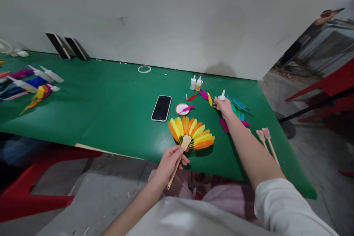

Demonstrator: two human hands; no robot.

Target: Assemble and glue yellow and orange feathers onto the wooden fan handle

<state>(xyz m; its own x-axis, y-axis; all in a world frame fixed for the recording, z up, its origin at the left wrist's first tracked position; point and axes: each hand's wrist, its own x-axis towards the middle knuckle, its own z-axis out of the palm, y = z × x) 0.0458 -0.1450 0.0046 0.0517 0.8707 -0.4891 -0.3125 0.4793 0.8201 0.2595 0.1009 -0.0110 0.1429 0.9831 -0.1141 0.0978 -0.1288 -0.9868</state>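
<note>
Holding feather fan, bottle partly hidden

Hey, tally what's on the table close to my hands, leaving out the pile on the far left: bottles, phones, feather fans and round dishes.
White bottles: 3 (2 standing, 1 in the right hand)
Phone: 1
Feather fan: 1, in the left hand
Round dish: 1
Total: 6

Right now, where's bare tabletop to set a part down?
Widest patch: between the phone and the bottle-and-feather pile at left. Smaller: between phone and white ring. Crowded: around the right hand and its held bottle, two standing bottles, loose feathers, white dish.
</note>
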